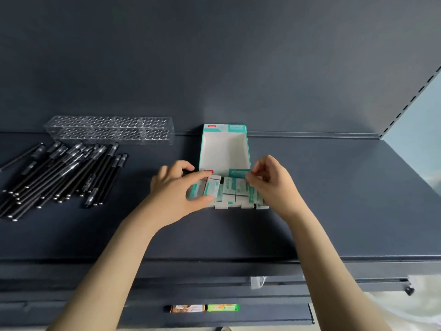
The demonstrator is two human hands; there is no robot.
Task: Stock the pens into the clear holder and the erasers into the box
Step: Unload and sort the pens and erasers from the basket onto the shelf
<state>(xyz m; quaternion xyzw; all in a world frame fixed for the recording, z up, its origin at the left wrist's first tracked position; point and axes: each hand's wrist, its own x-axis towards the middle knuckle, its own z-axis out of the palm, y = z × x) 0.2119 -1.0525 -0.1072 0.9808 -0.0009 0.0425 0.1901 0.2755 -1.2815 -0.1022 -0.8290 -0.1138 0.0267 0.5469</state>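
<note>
shelf [334, 199] dark blue | on it: pens [59, 173], clear holder [109, 130], box [224, 149], erasers [229, 192]

Pens [59, 173] lie left of box [224, 149], erasers [229, 192] before it.

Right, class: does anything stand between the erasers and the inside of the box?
Nothing loose does. Only the low front wall of the box lies between the erasers and its white inside; the left hand and right hand grip the row's ends.

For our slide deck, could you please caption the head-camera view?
Left hand and right hand grip a row of erasers by the empty box; pens lie beside the empty clear holder.
</note>
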